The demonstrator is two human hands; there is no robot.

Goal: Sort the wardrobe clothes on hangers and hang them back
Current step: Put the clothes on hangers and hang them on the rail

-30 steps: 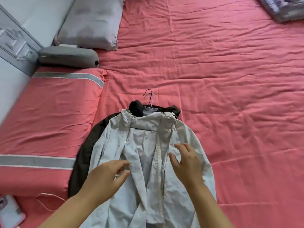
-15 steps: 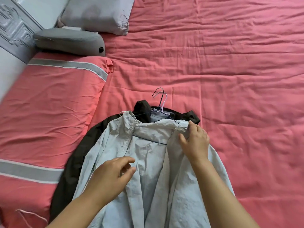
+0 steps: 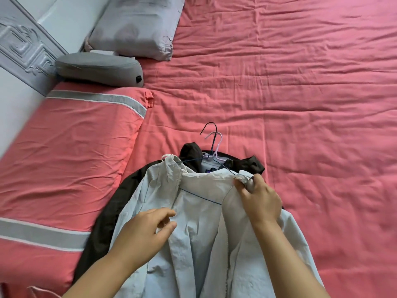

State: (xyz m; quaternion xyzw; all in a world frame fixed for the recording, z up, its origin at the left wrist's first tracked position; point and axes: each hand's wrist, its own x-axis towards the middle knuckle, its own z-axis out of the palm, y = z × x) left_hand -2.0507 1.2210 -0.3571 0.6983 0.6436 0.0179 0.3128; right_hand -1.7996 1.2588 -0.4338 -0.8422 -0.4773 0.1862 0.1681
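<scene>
A pale grey zip jacket (image 3: 199, 229) lies open on the red bed, threaded on a dark blue wire hanger (image 3: 211, 145). Under it lies a dark brown jacket (image 3: 107, 214) on a white plastic hanger (image 3: 218, 139). My right hand (image 3: 260, 201) pinches the pale jacket's right collar edge near the hanger's end. My left hand (image 3: 148, 233) grips the left front panel by the zip edge, fingers curled on the fabric.
A red sheet (image 3: 300, 104) covers the bed. A red pillow with grey stripes (image 3: 64, 158) lies at the left. A grey cushion (image 3: 98, 68) and a pale pillow (image 3: 137, 26) sit near the headboard (image 3: 23, 48).
My right hand went up from the jacket's front to its right collar and took hold there. My left hand stayed on the left panel. The view moved closer to the clothes.
</scene>
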